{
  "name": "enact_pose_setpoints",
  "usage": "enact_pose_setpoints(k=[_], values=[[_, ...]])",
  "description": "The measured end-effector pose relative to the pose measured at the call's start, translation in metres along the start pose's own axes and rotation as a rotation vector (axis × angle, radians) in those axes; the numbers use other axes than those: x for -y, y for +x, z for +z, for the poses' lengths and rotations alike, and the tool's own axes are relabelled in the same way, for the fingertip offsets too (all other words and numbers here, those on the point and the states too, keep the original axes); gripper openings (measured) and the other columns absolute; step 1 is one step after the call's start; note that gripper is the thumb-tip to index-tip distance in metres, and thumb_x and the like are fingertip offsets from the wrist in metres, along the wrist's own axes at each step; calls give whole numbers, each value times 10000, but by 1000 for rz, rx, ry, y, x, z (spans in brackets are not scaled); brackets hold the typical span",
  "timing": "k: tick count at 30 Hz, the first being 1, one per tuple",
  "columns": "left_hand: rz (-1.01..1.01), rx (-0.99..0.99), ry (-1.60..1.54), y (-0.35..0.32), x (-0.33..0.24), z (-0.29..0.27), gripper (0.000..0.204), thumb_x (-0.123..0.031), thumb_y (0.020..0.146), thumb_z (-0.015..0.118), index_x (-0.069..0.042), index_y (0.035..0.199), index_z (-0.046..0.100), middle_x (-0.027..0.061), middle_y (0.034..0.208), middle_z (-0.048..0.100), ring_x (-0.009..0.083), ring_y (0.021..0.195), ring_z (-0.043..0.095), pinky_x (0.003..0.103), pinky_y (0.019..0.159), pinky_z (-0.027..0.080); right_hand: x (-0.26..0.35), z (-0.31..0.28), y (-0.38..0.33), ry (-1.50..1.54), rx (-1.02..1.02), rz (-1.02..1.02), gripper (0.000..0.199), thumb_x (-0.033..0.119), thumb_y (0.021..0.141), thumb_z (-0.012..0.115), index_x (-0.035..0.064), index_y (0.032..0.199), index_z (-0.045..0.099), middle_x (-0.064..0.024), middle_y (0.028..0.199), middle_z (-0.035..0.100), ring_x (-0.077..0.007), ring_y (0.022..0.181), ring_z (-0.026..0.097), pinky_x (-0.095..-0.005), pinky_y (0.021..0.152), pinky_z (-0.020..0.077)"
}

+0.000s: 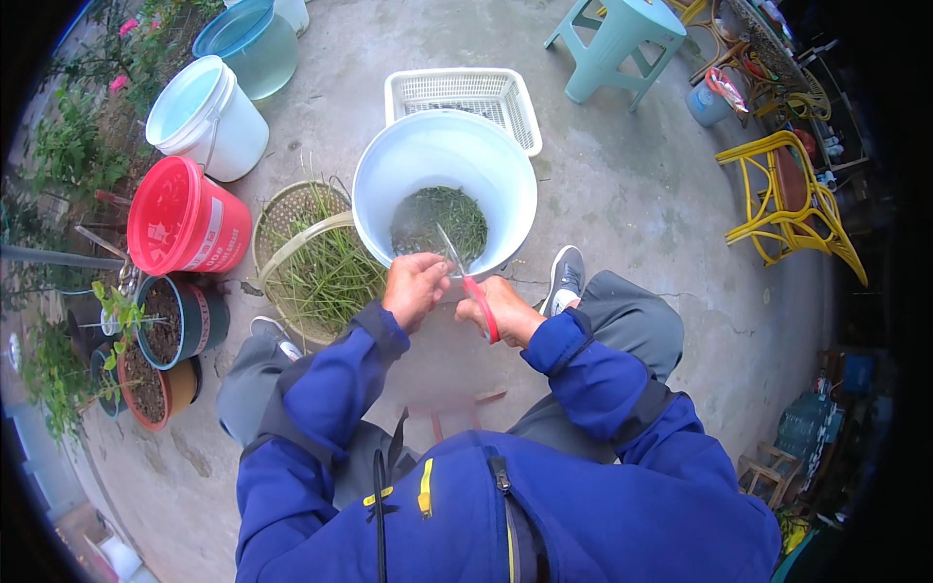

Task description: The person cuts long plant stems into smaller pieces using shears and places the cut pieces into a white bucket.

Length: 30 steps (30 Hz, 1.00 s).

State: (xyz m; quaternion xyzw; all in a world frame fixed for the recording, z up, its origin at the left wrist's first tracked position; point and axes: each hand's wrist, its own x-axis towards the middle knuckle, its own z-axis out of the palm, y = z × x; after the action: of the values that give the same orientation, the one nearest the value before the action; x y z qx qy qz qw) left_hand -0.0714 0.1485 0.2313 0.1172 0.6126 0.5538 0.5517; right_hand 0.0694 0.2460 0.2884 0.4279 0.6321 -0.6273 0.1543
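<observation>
A seated person in a blue jacket [622, 515], at the bottom of the frame, brings both hands together near the center. The right hand [507, 309] is wrapped around the handles of red-handled scissors [483, 309], right of center; their long axis slants up and to the left, the tips reaching over the opening of a pale bucket [510, 185]. How far the blades are spread cannot be told. Just left of the blades, the left hand [416, 290] has its thumb and fingertips pressed together at the bucket's near rim; whether a stem is pinched there is too small to tell. Of the two hands, the left is nearer to the long green stems [330, 270] heaped in a handled basket [282, 209], left of center. Short green clippings [439, 219] lie in the bucket's bottom. Beyond, at top center, sits a white slotted tray [528, 121].
</observation>
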Motion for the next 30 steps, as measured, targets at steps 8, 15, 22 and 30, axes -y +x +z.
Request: enact_pose_setpoints(k=[8,15,22,30], values=[[2,-50,-94,-8,-20,2,203,-114,950,537,40,1038,635,3,669,550,48,485,449,191,398,328,6,2,-7,172,-23,-98,242,167,735,709,10,609,574,2,545,469,-94,474,423,-304,433,334],[23,-8,-112,-4,-26,-11,169,-114,983,495,-11,973,628,-28,723,555,27,544,454,161,416,310,-21,-5,13,81,50,-216,283,221,760,741,53,667,533,23,558,436,-85,472,421,-281,416,308],[51,118,-83,3,-12,-15,168,-114,976,528,6,995,644,19,768,615,61,604,548,185,451,402,-15,-2,10,56,17,-264,283,240,752,727,6,648,608,21,543,441,-90,528,411,-308,503,328],[33,153,-1,-15,-45,-16,176,-125,955,589,17,1039,648,71,775,673,105,622,648,197,508,480,-16,-18,16,27,-133,-267,318,258,723,748,-20,619,634,-38,510,497,-110,504,463,-332,493,374]])
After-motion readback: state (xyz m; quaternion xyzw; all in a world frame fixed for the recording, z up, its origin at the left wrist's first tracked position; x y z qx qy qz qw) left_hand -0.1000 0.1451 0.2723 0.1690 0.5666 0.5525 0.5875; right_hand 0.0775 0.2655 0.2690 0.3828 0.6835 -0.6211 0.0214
